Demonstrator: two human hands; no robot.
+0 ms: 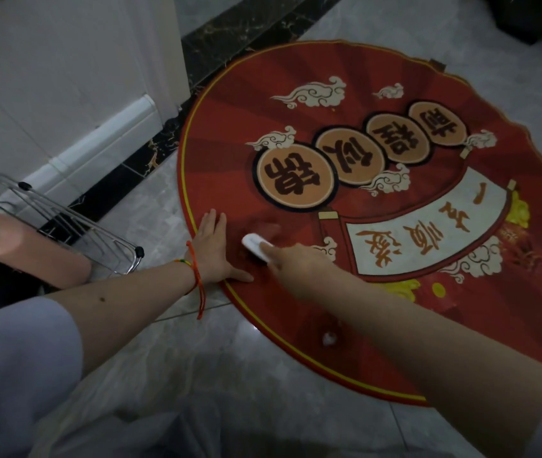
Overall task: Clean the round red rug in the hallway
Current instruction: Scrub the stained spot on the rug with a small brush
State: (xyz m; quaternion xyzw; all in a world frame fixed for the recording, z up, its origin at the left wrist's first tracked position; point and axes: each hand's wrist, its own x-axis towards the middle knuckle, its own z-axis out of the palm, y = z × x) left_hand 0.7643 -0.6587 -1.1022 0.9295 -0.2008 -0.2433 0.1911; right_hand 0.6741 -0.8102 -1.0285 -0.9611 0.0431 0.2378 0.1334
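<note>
The right hand (291, 259) grips a small white brush (255, 248), fingers curled round its near end, and holds it down on the red rug (296, 104) close to the rug's left edge. Just to the left of it, the left hand (214, 251) lies flat with fingers straight and together, palm pressing the rug's yellow-lined rim; the thumb reaches toward the brush without quite touching it. A red string bracelet (197, 282) circles the left wrist, its loose end hanging down over the floor.

The rug spreads away from both hands across the pale marble floor (230, 375), round, printed with clouds, four tan discs bearing characters and a white scroll. Nearer the person than the right hand, a small white speck of fluff (328, 338) sits on the rug by its edge.

Further left of the left hand stands a wire rack (64, 219), with a blurred pink roll (25, 242) in front of it. Beyond that rises a white wall (64, 77) with a dark marble border strip (246, 31) along the floor.
</note>
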